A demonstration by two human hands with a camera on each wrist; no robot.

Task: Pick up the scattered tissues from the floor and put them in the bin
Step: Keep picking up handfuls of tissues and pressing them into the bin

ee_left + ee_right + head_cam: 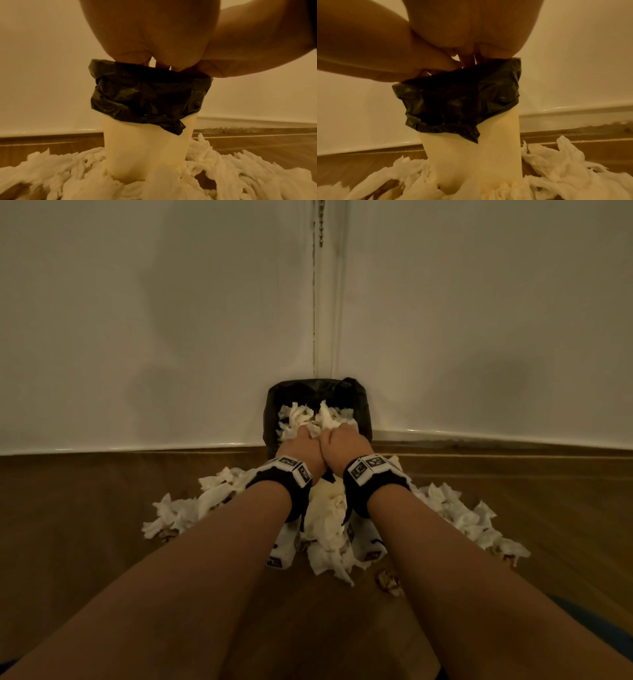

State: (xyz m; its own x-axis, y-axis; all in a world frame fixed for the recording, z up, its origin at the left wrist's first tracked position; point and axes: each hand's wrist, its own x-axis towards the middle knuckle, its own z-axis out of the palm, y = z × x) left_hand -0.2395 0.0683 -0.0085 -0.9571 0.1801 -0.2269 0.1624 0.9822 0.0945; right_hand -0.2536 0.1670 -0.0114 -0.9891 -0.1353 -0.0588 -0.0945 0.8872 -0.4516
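The bin [270,419] stands in the corner where the 2 walls [137,320] meet, on the floor [68,525], with a liner bag [147,93] folded over its rim. Tissues [308,416] lie inside it. The left hand [301,450] and right hand [342,446] sit side by side, touching, over the near rim, on the tissues. More scattered tissues [178,511] ring the bin's base, spreading left, right and in front

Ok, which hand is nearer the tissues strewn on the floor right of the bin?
Right. Both are over the bin, touching; the right hand lies toward those tissues, the left hand beyond it.
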